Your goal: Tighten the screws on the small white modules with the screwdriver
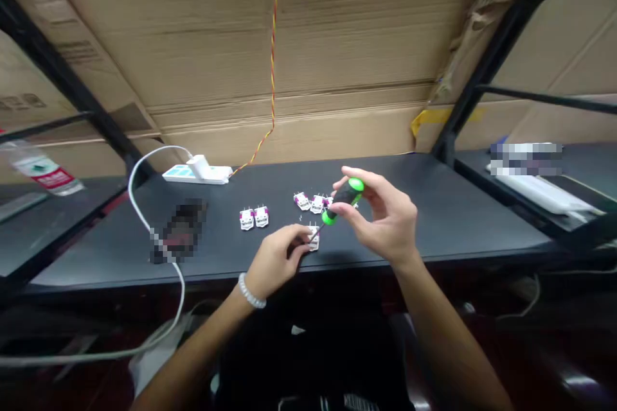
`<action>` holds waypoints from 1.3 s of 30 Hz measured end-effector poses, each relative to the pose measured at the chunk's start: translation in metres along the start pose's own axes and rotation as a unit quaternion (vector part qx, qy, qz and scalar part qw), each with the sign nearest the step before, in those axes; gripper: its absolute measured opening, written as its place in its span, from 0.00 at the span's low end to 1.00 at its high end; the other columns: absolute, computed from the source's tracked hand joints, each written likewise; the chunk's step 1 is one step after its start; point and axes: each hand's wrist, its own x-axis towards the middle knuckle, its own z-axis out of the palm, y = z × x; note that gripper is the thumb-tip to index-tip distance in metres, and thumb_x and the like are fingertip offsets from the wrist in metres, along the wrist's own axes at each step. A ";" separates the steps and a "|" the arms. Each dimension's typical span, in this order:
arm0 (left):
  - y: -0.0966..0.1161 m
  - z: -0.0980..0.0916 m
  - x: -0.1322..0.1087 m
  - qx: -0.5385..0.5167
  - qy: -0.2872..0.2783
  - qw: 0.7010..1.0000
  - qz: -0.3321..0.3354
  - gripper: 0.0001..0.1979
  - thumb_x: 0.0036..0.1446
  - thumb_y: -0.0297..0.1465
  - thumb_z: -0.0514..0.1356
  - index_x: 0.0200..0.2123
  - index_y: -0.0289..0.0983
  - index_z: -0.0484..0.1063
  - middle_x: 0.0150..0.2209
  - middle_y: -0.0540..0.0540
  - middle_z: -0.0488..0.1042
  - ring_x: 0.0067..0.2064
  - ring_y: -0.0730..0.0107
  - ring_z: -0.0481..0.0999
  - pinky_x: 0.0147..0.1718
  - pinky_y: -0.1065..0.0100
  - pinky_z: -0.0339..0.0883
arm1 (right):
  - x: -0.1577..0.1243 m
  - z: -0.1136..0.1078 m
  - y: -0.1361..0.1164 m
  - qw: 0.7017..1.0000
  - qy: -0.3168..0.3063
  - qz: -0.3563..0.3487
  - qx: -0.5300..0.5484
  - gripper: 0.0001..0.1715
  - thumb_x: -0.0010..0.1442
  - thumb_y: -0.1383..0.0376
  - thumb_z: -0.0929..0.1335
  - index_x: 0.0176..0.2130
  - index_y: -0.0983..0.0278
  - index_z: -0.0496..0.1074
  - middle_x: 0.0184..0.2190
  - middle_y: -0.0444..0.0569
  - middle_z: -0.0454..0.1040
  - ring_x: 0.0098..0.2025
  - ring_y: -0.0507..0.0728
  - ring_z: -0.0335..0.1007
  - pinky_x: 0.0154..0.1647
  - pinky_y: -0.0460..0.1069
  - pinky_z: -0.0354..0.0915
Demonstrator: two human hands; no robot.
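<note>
My right hand (385,215) grips a screwdriver (342,199) with a green and black handle, fingers wrapped round it. Its thin shaft slants down to the left, and the tip meets a small white plug-like piece with pins (314,239) near the table's front edge. With thumb and fingers, my left hand (279,255) pinches this piece at its left side; the exact contact of the tip is hidden. Behind the screwdriver lie several similar white and purple pieces (317,203), partly covered by my right hand. Two more such pieces (254,218) sit side by side to the left.
A white power strip (219,174) with a plugged-in white adapter lies at the back left. Its white cable (137,205) loops over the front edge. A blurred dark object (183,228) is at left. Black shelf posts (475,70) flank the table; cardboard (347,45) stands behind.
</note>
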 end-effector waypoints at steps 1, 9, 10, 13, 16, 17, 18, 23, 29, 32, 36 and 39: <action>0.001 0.000 0.000 -0.001 0.001 1.000 -0.002 0.08 0.68 0.25 0.66 0.49 0.38 0.78 0.42 0.46 0.85 0.42 0.63 0.86 0.45 0.64 0.80 | 0.000 0.000 0.001 1.000 -0.001 0.000 -0.002 0.32 0.60 0.65 0.81 0.62 0.58 0.78 0.46 0.49 0.86 0.46 0.59 0.85 0.51 0.54 0.82; 0.003 -0.001 0.002 -0.005 0.010 1.000 -0.007 0.09 0.66 0.24 0.66 0.48 0.39 0.78 0.40 0.47 0.85 0.40 0.63 0.86 0.43 0.65 0.80 | 0.000 0.002 0.002 1.000 -0.011 -0.009 -0.011 0.31 0.62 0.65 0.80 0.62 0.57 0.78 0.46 0.50 0.86 0.45 0.58 0.85 0.51 0.55 0.81; 0.003 -0.001 0.002 -0.006 0.009 1.000 -0.008 0.09 0.66 0.24 0.66 0.48 0.39 0.78 0.40 0.47 0.85 0.40 0.64 0.86 0.43 0.65 0.80 | 0.000 0.002 0.001 1.000 -0.013 -0.009 -0.012 0.31 0.62 0.65 0.80 0.63 0.57 0.77 0.46 0.50 0.86 0.45 0.58 0.85 0.51 0.55 0.81; 0.003 -0.002 0.002 -0.015 0.007 1.000 -0.010 0.09 0.66 0.24 0.66 0.48 0.40 0.78 0.40 0.48 0.86 0.40 0.64 0.86 0.43 0.66 0.80 | 0.000 0.001 0.000 1.000 -0.017 -0.015 -0.013 0.32 0.62 0.66 0.80 0.63 0.57 0.77 0.46 0.50 0.85 0.45 0.58 0.84 0.51 0.54 0.81; 0.004 -0.001 0.002 -0.029 0.009 0.999 -0.011 0.10 0.66 0.24 0.66 0.48 0.40 0.78 0.40 0.48 0.86 0.40 0.64 0.87 0.44 0.66 0.81 | 0.000 0.000 -0.002 1.000 -0.016 -0.018 -0.009 0.33 0.61 0.67 0.80 0.63 0.57 0.77 0.46 0.49 0.85 0.45 0.58 0.84 0.51 0.54 0.80; 0.004 -0.001 0.002 -0.032 0.011 0.999 -0.011 0.10 0.66 0.23 0.66 0.49 0.40 0.78 0.40 0.47 0.86 0.40 0.64 0.87 0.44 0.66 0.81 | 0.000 0.000 -0.002 1.000 -0.017 -0.018 -0.007 0.33 0.61 0.67 0.80 0.64 0.57 0.77 0.46 0.50 0.85 0.45 0.58 0.84 0.51 0.54 0.81; 0.004 -0.001 0.001 -0.034 0.011 0.999 -0.009 0.11 0.66 0.23 0.65 0.49 0.39 0.78 0.40 0.47 0.86 0.40 0.64 0.87 0.43 0.66 0.81 | 0.000 -0.001 -0.002 1.000 -0.017 -0.019 -0.007 0.34 0.61 0.67 0.80 0.64 0.57 0.77 0.46 0.50 0.85 0.45 0.58 0.84 0.51 0.54 0.81; 0.004 -0.001 0.001 -0.028 0.012 1.000 -0.005 0.12 0.65 0.22 0.65 0.49 0.40 0.78 0.39 0.48 0.86 0.40 0.64 0.87 0.43 0.66 0.81 | 0.001 -0.002 -0.002 1.000 -0.013 -0.017 -0.018 0.32 0.61 0.65 0.80 0.63 0.58 0.77 0.45 0.50 0.85 0.45 0.59 0.85 0.51 0.55 0.82; 0.005 0.000 0.001 -0.022 0.013 1.000 0.000 0.12 0.67 0.23 0.65 0.50 0.41 0.78 0.41 0.48 0.87 0.40 0.64 0.88 0.45 0.65 0.81 | 0.001 -0.001 -0.001 1.000 -0.012 -0.010 -0.009 0.32 0.61 0.65 0.80 0.63 0.57 0.77 0.46 0.49 0.85 0.45 0.59 0.85 0.50 0.54 0.82; 0.005 0.001 0.001 -0.012 0.008 1.000 0.004 0.12 0.67 0.22 0.65 0.50 0.41 0.78 0.41 0.48 0.87 0.41 0.64 0.88 0.45 0.65 0.81 | 0.001 -0.001 -0.001 1.000 -0.012 -0.006 -0.018 0.31 0.62 0.64 0.80 0.63 0.58 0.77 0.45 0.50 0.86 0.44 0.59 0.85 0.50 0.55 0.82; 0.004 0.002 0.001 0.003 0.010 1.000 0.013 0.11 0.67 0.22 0.64 0.50 0.40 0.78 0.40 0.48 0.86 0.41 0.63 0.87 0.44 0.65 0.80 | 0.000 -0.001 -0.002 1.000 -0.011 -0.011 -0.023 0.31 0.62 0.63 0.80 0.63 0.58 0.78 0.45 0.51 0.86 0.44 0.60 0.86 0.50 0.55 0.83; 0.004 0.002 0.000 0.009 0.008 1.000 0.015 0.10 0.67 0.23 0.63 0.49 0.40 0.78 0.41 0.47 0.86 0.41 0.62 0.87 0.44 0.64 0.80 | 0.000 -0.001 -0.002 1.000 -0.009 -0.014 -0.017 0.32 0.62 0.65 0.80 0.63 0.57 0.77 0.46 0.50 0.86 0.45 0.60 0.86 0.50 0.55 0.83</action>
